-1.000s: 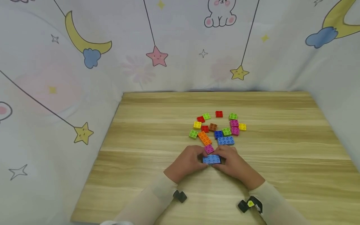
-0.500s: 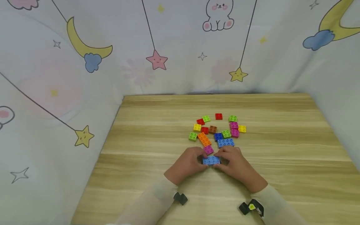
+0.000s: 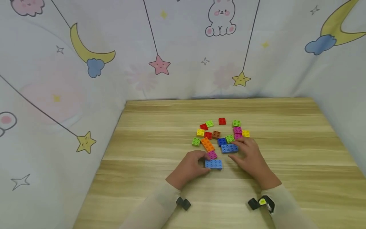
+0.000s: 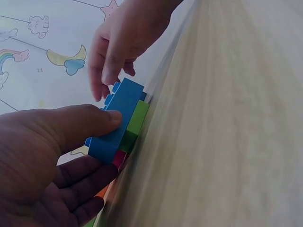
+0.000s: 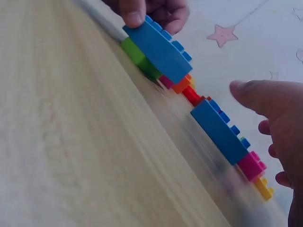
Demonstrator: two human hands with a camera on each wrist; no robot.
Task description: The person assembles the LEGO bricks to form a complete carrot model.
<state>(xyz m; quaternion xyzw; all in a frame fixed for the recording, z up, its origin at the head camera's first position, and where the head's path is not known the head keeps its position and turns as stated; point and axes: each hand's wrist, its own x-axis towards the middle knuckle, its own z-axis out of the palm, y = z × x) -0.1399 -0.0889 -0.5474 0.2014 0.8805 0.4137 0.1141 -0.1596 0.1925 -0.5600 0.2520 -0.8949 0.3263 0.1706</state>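
At lower centre of the frame, my left hand [image 3: 189, 166] pinches a blue rectangular plastic brick [image 3: 214, 164] I judge light, rigid and best gripped by its long sides, my empty right hand [image 3: 252, 160] spread nearby.

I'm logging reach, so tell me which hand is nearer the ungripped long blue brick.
Right: the right hand is by the ungripped brick, at its right end; the left hand is farther off, to the front left, gripping the other long blue brick.

Your sleeves [image 3: 151, 206] are cream, your pinched eight-stud brick [image 3: 213, 164] blue, the lower brick [image 4: 138, 117] green. Your worktop [image 3: 157, 127] shows tan wood grain; behind its far edge, a white backdrop [image 3: 183, 35] bears yellow moons [image 3: 80, 47].
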